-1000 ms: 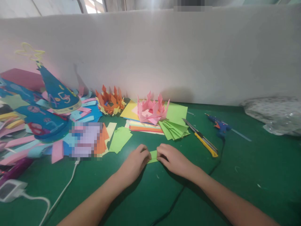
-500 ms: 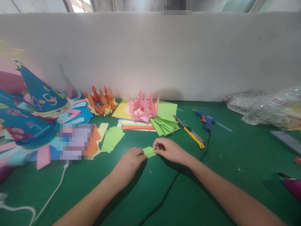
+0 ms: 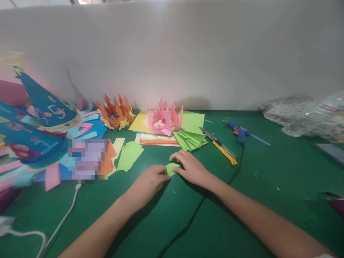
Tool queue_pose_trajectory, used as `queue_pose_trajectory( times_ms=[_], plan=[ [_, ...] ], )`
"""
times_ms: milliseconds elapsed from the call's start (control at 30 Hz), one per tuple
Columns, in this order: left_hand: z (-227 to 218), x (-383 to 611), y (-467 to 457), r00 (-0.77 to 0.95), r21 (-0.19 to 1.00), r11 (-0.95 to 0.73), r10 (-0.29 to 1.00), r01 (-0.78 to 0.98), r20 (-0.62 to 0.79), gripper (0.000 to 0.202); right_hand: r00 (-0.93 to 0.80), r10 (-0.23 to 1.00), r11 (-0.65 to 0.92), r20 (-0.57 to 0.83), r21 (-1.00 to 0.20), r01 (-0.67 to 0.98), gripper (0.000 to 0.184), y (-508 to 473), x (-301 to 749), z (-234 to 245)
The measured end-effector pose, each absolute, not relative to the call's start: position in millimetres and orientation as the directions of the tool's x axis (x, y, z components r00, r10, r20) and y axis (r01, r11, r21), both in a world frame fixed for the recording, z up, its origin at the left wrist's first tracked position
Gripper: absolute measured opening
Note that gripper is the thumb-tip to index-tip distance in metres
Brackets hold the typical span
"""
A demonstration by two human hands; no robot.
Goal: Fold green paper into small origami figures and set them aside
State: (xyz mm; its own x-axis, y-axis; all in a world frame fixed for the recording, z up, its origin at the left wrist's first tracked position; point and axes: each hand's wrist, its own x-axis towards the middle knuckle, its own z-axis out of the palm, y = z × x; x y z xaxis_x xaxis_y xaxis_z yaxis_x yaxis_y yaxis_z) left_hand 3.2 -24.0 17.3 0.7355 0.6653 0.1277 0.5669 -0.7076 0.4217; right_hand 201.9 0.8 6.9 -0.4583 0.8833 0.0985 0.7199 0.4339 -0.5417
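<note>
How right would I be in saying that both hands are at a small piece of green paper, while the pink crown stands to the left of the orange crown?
The crown order is wrong: in the head view, the pink crown stands to the right of the orange crown. Both the left hand and the right hand are at the small piece of green paper.

Your right hand (image 3: pixel 192 170) now arches its fingers away from the thumb, no longer bunched at the green paper (image 3: pixel 171 169) as a second ago. Your view sits further right, showing more clear bottle (image 3: pixel 319 113) and a purple object (image 3: pixel 338 205).
</note>
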Motion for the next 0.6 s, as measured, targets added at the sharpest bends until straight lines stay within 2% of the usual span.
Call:
queue_pose_trajectory(
  times_ms=[133,200,367,467,533,600],
  plan=[
    [27,-7,-23,0.762,0.47,-0.699,0.642,0.539,0.081,0.034,-0.504,0.862,0.449,0.054,-0.541,0.711,0.037,1,202,11],
    [30,-11,-24,0.753,0.46,-0.691,0.654,0.558,0.07,0.035,-0.518,0.854,0.461,0.049,-0.532,0.71,0.033,-1,201,13],
    [29,-5,-27,0.659,0.499,-0.613,0.745,0.612,0.107,0.013,-0.533,0.844,0.476,0.062,-0.545,0.69,0.02,-2,198,17],
    [19,3,-23,0.547,0.546,-0.539,0.82,0.641,0.168,0.017,-0.536,0.84,0.483,0.086,-0.569,0.666,0.02,-2,198,18],
    [12,6,-20,0.522,0.601,-0.524,0.83,0.604,0.199,0.007,-0.539,0.835,0.493,0.109,-0.581,0.647,0.021,-2,199,18],
    [7,6,-17,0.516,0.601,-0.521,0.832,0.606,0.202,0.004,-0.543,0.83,0.501,0.123,-0.591,0.632,0.021,-2,200,18]
  ],
)
